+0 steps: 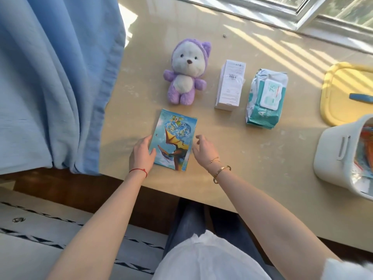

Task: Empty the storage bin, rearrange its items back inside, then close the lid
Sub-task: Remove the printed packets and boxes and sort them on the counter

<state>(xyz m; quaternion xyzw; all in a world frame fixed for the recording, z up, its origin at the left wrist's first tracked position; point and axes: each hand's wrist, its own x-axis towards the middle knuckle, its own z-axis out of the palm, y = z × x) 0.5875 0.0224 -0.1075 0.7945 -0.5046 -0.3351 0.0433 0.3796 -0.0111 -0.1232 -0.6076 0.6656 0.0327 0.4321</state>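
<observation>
A stack of blue dinosaur booklets (174,141) lies flat near the table's front edge. My left hand (142,155) holds its left edge, thumb on the cover. Just right of the stack hovers my right hand (203,149), fingers relaxed and holding nothing. Behind the booklets sit a purple plush bear (186,72), a white box (230,84) and a teal wet-wipes pack (266,98) in a row. The white storage bin (336,156) stands at the right edge with colourful items still inside. Its yellow lid (331,81) lies behind it.
The beige table (252,158) runs under a window frame (298,19) at the back. A blue curtain (56,77) hangs over the table's left side. A blue object (360,97) rests on the yellow lid.
</observation>
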